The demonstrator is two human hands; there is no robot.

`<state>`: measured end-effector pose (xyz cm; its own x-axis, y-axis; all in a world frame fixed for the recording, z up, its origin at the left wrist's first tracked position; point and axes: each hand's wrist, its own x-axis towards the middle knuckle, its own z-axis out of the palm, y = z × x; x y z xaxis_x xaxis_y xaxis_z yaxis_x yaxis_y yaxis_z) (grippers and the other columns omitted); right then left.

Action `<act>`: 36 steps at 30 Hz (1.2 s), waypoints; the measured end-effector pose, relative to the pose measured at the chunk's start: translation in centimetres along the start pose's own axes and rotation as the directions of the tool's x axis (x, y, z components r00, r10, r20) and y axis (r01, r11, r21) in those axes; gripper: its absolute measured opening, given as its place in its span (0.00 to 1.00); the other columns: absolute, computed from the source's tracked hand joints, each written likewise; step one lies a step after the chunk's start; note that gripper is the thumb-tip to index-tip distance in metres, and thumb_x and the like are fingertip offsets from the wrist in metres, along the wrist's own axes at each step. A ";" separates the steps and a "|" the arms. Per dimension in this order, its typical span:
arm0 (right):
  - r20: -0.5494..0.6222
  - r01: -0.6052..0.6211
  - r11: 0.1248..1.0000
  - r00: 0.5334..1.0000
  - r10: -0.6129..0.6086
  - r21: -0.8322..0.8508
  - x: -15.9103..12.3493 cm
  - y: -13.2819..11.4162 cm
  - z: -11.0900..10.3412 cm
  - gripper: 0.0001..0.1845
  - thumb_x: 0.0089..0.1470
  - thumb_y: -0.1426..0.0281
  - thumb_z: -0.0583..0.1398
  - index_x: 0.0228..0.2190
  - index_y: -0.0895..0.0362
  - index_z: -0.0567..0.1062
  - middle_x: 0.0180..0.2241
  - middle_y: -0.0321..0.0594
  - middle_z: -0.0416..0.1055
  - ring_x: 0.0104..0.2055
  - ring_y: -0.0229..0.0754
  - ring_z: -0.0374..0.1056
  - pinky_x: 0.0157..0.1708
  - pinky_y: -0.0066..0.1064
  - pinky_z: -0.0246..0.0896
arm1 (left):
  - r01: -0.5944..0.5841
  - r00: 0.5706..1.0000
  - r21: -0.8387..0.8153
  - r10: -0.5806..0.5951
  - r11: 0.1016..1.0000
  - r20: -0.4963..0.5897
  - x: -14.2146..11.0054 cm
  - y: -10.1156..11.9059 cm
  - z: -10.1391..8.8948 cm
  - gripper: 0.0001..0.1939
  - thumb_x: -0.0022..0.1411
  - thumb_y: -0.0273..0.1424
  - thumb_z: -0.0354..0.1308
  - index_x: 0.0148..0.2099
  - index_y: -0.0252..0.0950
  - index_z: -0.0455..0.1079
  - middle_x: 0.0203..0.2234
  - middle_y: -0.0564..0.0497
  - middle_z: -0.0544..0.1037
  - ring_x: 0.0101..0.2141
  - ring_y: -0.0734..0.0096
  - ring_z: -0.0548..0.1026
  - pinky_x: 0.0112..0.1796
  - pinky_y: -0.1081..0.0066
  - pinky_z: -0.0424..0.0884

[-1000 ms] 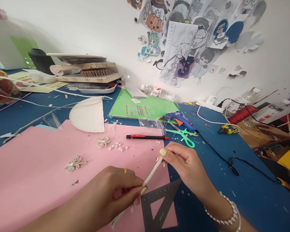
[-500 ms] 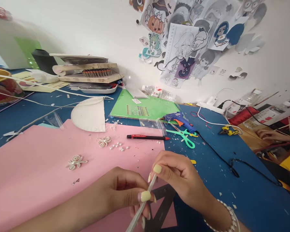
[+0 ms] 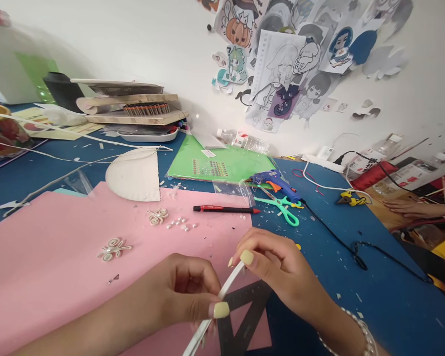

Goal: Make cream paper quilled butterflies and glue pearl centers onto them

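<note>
Both hands pinch one white paper strip [image 3: 228, 286] above a pink sheet [image 3: 59, 267]. My left hand [image 3: 185, 291] grips its lower part between thumb and fingers; the strip's tail runs down to the frame's bottom edge. My right hand [image 3: 272, 267] pinches the upper end with thumb and forefinger. A dark set square [image 3: 244, 316] lies under the hands on the pink sheet. Two coiled white paper ornaments [image 3: 113, 248] [image 3: 157, 216] and several small pearls [image 3: 180, 224] lie farther left on the pink sheet.
A red pencil [image 3: 226, 209], green scissors [image 3: 284, 207] and a blue glue gun [image 3: 274, 180] with a black cord [image 3: 356, 252] lie on the blue table. Also there are a green sheet [image 3: 222, 165], a white half disc [image 3: 135, 175], stacked boards [image 3: 129, 109] and another person's hand [image 3: 411, 207] at right.
The hands have moved closer together along the strip and slightly nearer me. My left thumb now presses the strip lower down, and the right pinch has dropped a little.
</note>
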<state>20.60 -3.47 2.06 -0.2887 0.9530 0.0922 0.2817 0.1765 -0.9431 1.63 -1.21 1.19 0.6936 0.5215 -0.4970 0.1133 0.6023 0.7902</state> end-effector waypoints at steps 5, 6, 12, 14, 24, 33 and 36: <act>-0.032 -0.020 0.999 0.999 0.019 -0.046 -0.1 0.0 -0.1 0.11 0.54 0.66 0.57 0.24 0.57 0.71 0.24 0.34 0.66 0.28 0.33 0.62 0.30 0.25 0.56 | -0.029 0.999 0.004 0.029 1.000 0.031 0.0 0.2 -0.1 0.11 0.47 0.36 0.67 0.23 0.35 0.71 0.16 0.58 0.75 0.21 0.79 0.70 0.26 0.79 0.65; -0.035 -0.013 0.999 0.999 0.011 -0.041 -0.2 -0.1 -0.2 0.11 0.54 0.66 0.57 0.24 0.57 0.72 0.24 0.33 0.66 0.28 0.33 0.61 0.30 0.25 0.56 | -0.024 0.998 0.005 0.024 1.000 0.049 0.0 0.2 -0.2 0.11 0.49 0.38 0.65 0.25 0.35 0.72 0.17 0.58 0.76 0.20 0.78 0.70 0.27 0.78 0.66; -0.025 0.012 1.000 1.000 -0.013 -0.011 -0.3 -0.1 -0.3 0.09 0.54 0.68 0.57 0.24 0.57 0.71 0.24 0.33 0.64 0.28 0.32 0.60 0.29 0.24 0.55 | -0.011 0.991 -0.008 0.012 1.000 0.132 0.0 0.2 -0.6 0.12 0.54 0.40 0.61 0.29 0.36 0.76 0.19 0.55 0.79 0.19 0.78 0.71 0.28 0.77 0.67; -0.001 0.016 1.000 1.000 -0.016 -0.008 -0.3 -0.2 -0.1 0.10 0.54 0.68 0.57 0.23 0.57 0.69 0.24 0.32 0.64 0.28 0.31 0.60 0.30 0.24 0.55 | 0.010 0.986 -0.026 -0.005 1.000 0.165 0.0 0.0 -0.6 0.10 0.53 0.39 0.62 0.30 0.36 0.76 0.19 0.55 0.79 0.20 0.77 0.72 0.29 0.77 0.67; 0.038 -0.022 0.998 0.999 0.019 0.056 -0.1 -0.2 1.0 0.10 0.54 0.65 0.57 0.25 0.56 0.71 0.25 0.33 0.67 0.28 0.33 0.63 0.30 0.25 0.57 | 0.074 0.967 -0.131 -0.040 0.989 0.250 0.1 -0.2 -0.6 0.04 0.50 0.31 0.65 0.28 0.37 0.76 0.23 0.56 0.79 0.23 0.76 0.75 0.30 0.76 0.70; 0.076 -0.061 0.994 0.996 0.054 0.093 -0.3 0.1 0.7 0.10 0.56 0.65 0.55 0.28 0.55 0.73 0.28 0.34 0.68 0.32 0.33 0.64 0.33 0.24 0.58 | 0.081 0.977 -0.143 -0.050 0.986 0.208 0.1 -0.1 -0.6 0.05 0.48 0.32 0.66 0.28 0.36 0.76 0.22 0.57 0.79 0.24 0.79 0.74 0.31 0.78 0.69; 0.081 -0.073 0.994 0.995 0.067 0.082 -0.3 0.1 0.9 0.10 0.55 0.66 0.56 0.25 0.56 0.70 0.26 0.32 0.65 0.29 0.32 0.62 0.31 0.24 0.57 | 0.089 0.975 -0.136 -0.058 0.987 0.216 0.1 -0.2 -0.6 0.05 0.49 0.33 0.66 0.27 0.36 0.76 0.23 0.57 0.79 0.25 0.78 0.74 0.32 0.77 0.68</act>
<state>19.91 -3.93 1.67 -0.3421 0.9396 0.0030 0.2261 0.0854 -0.9704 1.24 -0.87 0.78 0.8230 0.3427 -0.4530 0.0769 0.7229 0.6867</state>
